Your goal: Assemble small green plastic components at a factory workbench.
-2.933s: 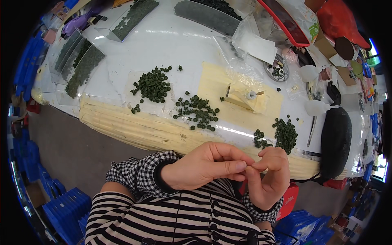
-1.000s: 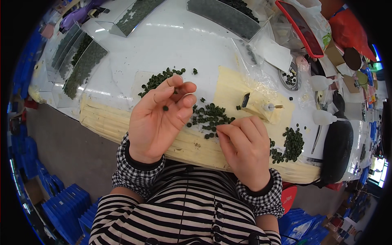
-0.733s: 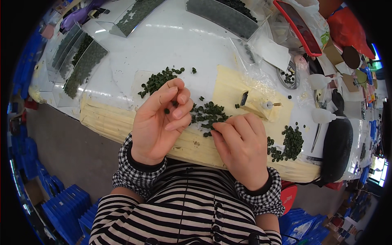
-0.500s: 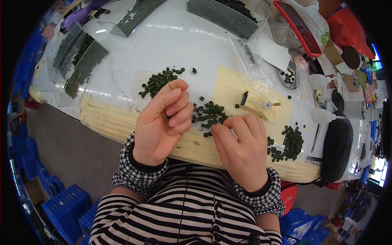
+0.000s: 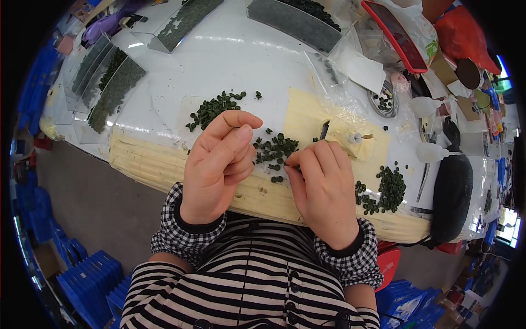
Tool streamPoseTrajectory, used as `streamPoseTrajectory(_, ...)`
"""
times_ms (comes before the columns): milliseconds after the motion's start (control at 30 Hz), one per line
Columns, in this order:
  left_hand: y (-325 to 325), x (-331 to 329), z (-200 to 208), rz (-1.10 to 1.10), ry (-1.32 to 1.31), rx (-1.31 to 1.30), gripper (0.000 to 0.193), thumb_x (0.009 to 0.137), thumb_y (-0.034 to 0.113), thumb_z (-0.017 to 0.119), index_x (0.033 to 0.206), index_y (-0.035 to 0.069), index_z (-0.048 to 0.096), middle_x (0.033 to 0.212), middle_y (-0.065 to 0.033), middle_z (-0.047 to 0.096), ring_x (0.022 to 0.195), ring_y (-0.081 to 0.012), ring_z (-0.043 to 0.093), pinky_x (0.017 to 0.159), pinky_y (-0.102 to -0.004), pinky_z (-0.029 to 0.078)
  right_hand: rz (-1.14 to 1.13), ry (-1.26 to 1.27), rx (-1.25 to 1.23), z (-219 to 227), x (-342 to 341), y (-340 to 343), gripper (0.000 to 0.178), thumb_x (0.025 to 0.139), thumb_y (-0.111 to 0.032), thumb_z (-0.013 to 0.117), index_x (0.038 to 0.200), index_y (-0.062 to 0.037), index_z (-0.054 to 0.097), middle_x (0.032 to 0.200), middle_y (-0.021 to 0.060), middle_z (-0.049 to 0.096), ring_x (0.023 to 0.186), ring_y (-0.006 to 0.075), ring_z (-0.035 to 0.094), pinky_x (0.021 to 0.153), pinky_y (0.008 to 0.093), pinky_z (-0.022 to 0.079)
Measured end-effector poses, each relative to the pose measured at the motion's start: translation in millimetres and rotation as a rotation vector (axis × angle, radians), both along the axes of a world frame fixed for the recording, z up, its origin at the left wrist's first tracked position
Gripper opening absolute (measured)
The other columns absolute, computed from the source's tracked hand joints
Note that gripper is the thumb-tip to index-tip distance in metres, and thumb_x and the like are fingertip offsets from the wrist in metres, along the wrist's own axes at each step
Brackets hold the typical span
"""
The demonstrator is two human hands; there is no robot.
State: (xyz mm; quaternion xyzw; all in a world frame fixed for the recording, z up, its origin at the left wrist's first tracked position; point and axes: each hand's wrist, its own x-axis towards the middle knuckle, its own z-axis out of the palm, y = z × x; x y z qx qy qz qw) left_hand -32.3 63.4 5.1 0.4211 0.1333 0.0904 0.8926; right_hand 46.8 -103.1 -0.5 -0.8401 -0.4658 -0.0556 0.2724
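Note:
My left hand (image 5: 218,167) is raised over the yellow-covered table edge, palm side up. Its fingers curl in, with the thumb against the bent index finger; whatever lies inside, if anything, is hidden. My right hand (image 5: 326,192) pinches with thumb and forefinger at the near right side of the middle pile of small dark green round pieces (image 5: 269,149). A bit of dark green shows at those fingertips. Behind my left hand is another pile of such pieces (image 5: 211,109). A third pile (image 5: 392,189) lies right of my right hand.
A yellow-wrapped block with a small metal pin (image 5: 359,138) stands beyond my right hand. Clear bins of green pieces (image 5: 296,24) line the back. At the right are white squeeze bottles (image 5: 433,152), a black pouch (image 5: 453,192) and a red-cased phone (image 5: 395,37).
My left index finger has stretched forward past the thumb. The right fingertips have stayed at the pile, while that hand's knuckles have shifted slightly up and left.

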Motion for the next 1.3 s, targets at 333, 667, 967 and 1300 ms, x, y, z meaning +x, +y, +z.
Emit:
streamPoseTrajectory(333, -3, -2, 0, 0.011, -0.005, 0.045, 0.015, 0.099, 0.013, 0.050, 0.110, 0.003, 0.054, 0.061, 0.0088, 0.028, 0.050, -0.0018, 0.023, 0.044, -0.0193, 0.020, 0.017, -0.100, 0.003, -6, 0, -1, 0.013, 0.077, -0.010, 0.066, 0.086, -0.0049, 0.059, 0.084, 0.0071, 0.049, 0.083, 0.0245, 0.050, 0.073, 0.0357, 0.040)
streamPoseTrajectory(667, -8, -7, 8, -0.196, 0.084, 0.677, 0.029, 0.088, 0.000, 0.066, 0.117, -0.003, 0.065, 0.057, 0.0118, 0.035, 0.055, 0.0016, 0.031, 0.052, -0.0162, 0.026, -0.022, 0.416, 0.376, 12, 3, -15, 0.014, 0.076, 0.002, 0.072, 0.088, -0.0021, 0.065, 0.082, 0.0069, 0.058, 0.076, 0.0211, 0.054, 0.068, 0.0303, 0.044)
streamPoseTrajectory(967, -32, -2, -13, -0.176, -0.017, 0.060, 0.016, 0.093, 0.008, 0.065, 0.107, 0.001, 0.069, 0.071, 0.0062, 0.057, 0.054, 0.0017, 0.036, 0.048, -0.0170, 0.029, -0.045, 0.543, 0.645, 15, -14, -22, 0.014, 0.082, 0.004, 0.069, 0.095, 0.0005, 0.068, 0.085, 0.0077, 0.062, 0.072, 0.0128, 0.055, 0.063, 0.0234, 0.045)
streamPoseTrajectory(1300, -32, 0, -13, -0.335, 0.027, -0.268, 0.015, 0.098, 0.017, 0.059, 0.105, 0.006, 0.066, 0.063, 0.0103, 0.044, 0.049, -0.0007, 0.028, 0.044, -0.0190, 0.021, -0.018, 0.617, 0.665, 11, -21, -32, 0.020, 0.085, 0.006, 0.064, 0.104, 0.0019, 0.070, 0.090, 0.0096, 0.064, 0.078, 0.0133, 0.059, 0.069, 0.0229, 0.047)
